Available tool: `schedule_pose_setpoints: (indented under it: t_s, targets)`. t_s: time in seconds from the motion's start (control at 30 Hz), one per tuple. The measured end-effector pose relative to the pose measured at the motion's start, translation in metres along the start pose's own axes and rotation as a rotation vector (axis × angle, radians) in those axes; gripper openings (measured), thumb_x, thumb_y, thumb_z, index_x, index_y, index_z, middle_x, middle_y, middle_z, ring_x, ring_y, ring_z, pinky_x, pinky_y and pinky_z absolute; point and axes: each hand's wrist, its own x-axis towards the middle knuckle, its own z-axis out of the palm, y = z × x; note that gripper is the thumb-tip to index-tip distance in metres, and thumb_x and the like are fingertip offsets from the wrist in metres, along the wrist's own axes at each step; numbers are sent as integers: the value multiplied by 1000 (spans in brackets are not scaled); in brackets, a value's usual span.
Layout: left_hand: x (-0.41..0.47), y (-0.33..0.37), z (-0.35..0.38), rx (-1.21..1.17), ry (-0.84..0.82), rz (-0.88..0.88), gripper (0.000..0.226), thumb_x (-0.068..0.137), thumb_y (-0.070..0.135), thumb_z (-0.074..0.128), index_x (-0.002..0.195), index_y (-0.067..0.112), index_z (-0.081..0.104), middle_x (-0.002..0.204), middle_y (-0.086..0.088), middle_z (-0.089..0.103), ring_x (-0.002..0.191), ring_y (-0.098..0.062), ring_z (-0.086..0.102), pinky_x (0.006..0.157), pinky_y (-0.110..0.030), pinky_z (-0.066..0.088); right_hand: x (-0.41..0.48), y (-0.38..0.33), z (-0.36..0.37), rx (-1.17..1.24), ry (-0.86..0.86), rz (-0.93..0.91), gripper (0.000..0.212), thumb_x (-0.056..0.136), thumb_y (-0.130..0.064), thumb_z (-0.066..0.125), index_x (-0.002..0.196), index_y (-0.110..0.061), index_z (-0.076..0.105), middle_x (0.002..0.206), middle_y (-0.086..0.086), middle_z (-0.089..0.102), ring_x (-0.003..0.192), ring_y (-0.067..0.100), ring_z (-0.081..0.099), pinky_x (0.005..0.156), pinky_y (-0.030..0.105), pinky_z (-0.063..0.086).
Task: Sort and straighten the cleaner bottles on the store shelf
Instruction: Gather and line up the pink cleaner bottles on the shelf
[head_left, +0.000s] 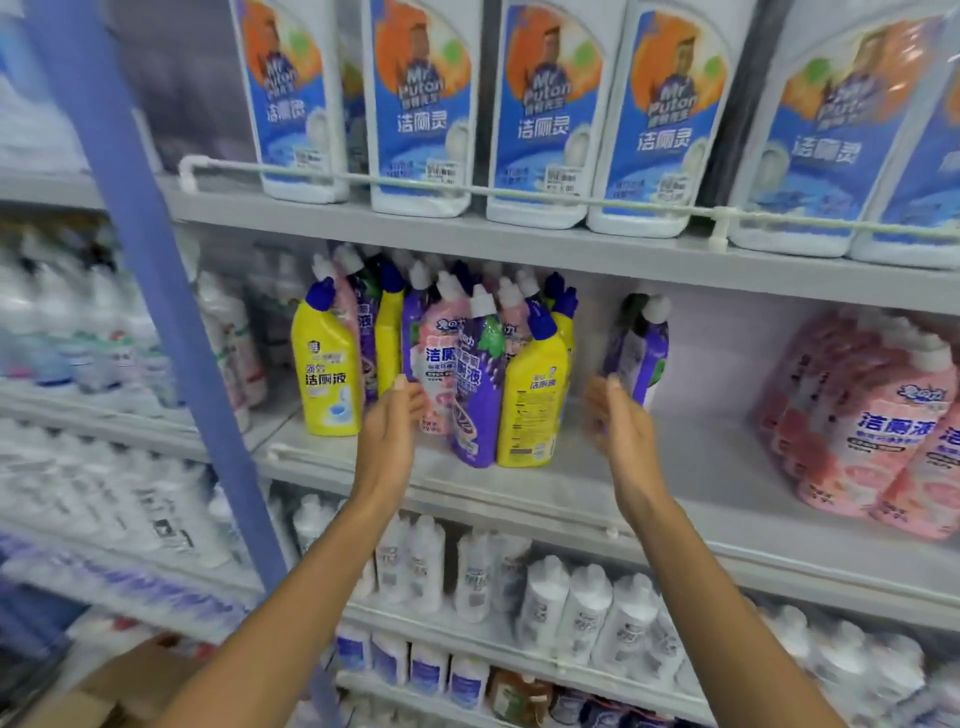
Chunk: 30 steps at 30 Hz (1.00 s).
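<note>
Closest to us, short of the mixed cluster (457, 364) of yellow, pink and purple cleaner bottles on the middle shelf (701, 467), both hands are up! Left hand (389, 431), fingers straight and relaxed, fingertips right at the pink bottle (436, 358) fronting the cluster, gripping nothing. Right hand (623, 431), blurred, fingers loose and apart, holding nothing, just right of the cluster, before a lone purple bottle (641, 353). Further right of the cluster, a block of pink bottles (857, 426); above it, big white jugs (421, 119) behind a rail (519, 193)
</note>
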Motion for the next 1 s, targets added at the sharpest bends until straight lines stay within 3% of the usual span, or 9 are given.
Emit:
schedule_pose_setpoints:
  t_s: [0.13,0.2,0.3,0.37,0.47,0.63,0.8,0.9,1.0]
  targets:
    - [48,16,2,125,24,129,30,109,46,40,90,33,60,92,7,66,86,-5,62,84,-29,49,35,-13,23,-4,39,-117,31,105,-49,51,94,-33,75,94,-14,78,97,10,72,91,32,57]
    - [74,19,7,210,55,168,26,107,47,44,94,32,61,86,9,63,81,-3,59,80,-31,47,51,-16,32,-40,-10,-175,30,103,-47,56,117,-26,72,109,-9,77,101,7,72,88,23,56]
    - [102,11,16,251,63,198,31,99,52,55,112,26,65,102,3,70,95,-16,65,84,-30,49,68,-10,45,-102,4,-192,45,99,-42,66,131,-11,66,123,0,72,104,7,69,83,9,52]
    - [114,0,20,240,55,232,26,100,37,64,116,17,65,112,-9,68,93,-15,64,79,-17,48,69,-1,50,-105,58,-181,42,96,-41,71,128,-13,68,119,-3,72,104,3,68,89,13,54]
    - [129,-12,23,299,59,262,35,95,30,72,122,11,63,119,-14,63,86,-4,61,69,-3,44,60,18,53,-97,44,-179,30,92,-44,75,117,-33,65,113,-12,73,101,-2,68,87,16,54]
    - [137,-15,23,315,64,291,37,84,26,84,113,19,60,111,-15,62,73,-3,54,62,-7,43,54,21,57,-58,88,-136,39,84,-48,81,112,-25,64,109,-4,74,95,6,72,78,21,57]
    - [121,-14,28,219,49,323,42,86,23,83,113,16,51,95,9,62,72,7,59,66,-13,49,44,25,64,-68,139,-118,42,83,-51,79,110,-25,62,103,-2,75,88,6,73,74,24,59]
    - [119,-18,29,160,49,308,44,87,22,83,110,13,47,91,7,61,69,4,59,67,-22,53,38,33,66,-83,132,-115,45,82,-49,81,114,-27,58,104,-3,74,94,12,74,81,37,63]
    - [126,-21,20,122,-10,318,44,86,25,84,109,16,49,91,2,64,73,-4,62,68,-23,52,34,34,56,-173,186,-162,43,81,-48,84,112,-31,59,102,-6,73,92,12,72,79,36,62]
